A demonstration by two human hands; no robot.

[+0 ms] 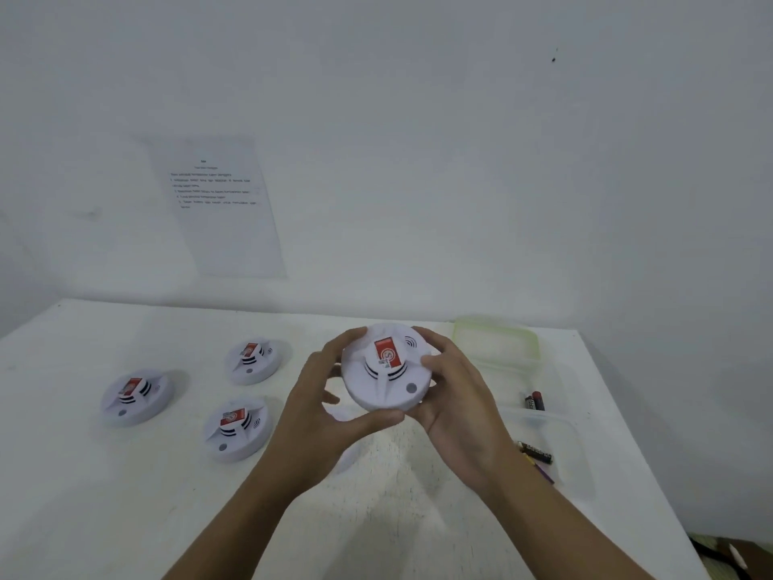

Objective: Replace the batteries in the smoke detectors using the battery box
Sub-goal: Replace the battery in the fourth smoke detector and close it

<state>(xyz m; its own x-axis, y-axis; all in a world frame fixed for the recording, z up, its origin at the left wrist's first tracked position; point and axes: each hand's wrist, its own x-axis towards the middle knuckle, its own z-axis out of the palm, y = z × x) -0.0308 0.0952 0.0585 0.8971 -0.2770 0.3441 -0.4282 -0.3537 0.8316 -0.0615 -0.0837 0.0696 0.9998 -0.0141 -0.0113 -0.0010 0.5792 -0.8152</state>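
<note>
The left grip [318, 408] and the right grip [456, 395] both hold one white smoke detector [376, 391] between them. The fingers curl round its rim from either side, and each thumb lies on the near part. It is lifted off the worktop [125, 496], over the middle, with its red-labelled face tilted toward the camera.

Three more smoke detectors lie flat toward the left edge: one farthest left [136, 397], one nearer the far edge [253, 362], and one closest to the near edge [234, 429].

Along the right edge stands the clear battery box [556, 437], blurred, with dark batteries [537, 456] inside. A green-rimmed lid [495, 341] lies beyond it, by the far right corner. A printed sheet [221, 203] hangs on the wall behind.
</note>
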